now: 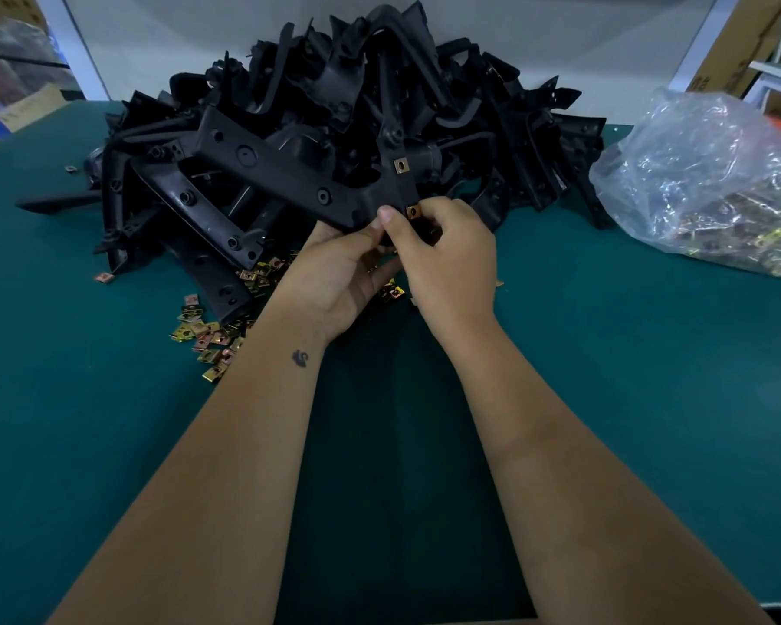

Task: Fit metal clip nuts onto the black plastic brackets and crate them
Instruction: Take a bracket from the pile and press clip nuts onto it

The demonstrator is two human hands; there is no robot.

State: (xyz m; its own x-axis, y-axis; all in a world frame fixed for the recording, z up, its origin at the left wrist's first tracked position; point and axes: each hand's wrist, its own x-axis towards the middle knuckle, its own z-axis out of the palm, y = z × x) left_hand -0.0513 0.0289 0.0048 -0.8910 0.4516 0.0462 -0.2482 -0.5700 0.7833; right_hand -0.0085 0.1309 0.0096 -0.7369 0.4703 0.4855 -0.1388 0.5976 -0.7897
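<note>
The green table (109, 444) had a huge heap of black brackets (334, 106) piled at the back, pretty much walling off that whole side. Off to the right sat a clear plastic bag (704, 173) stuffed with clips, and a loose scatter of brass-coloured clip nuts (208, 336) lay by the left forearm. Both hands were up at the front of the heap on one bracket (289, 173): left hand (334, 272) curled round its lower end, right hand (447, 259) pinching a clip nut (413, 212) against the bracket's tab, fingers tight together.
</note>
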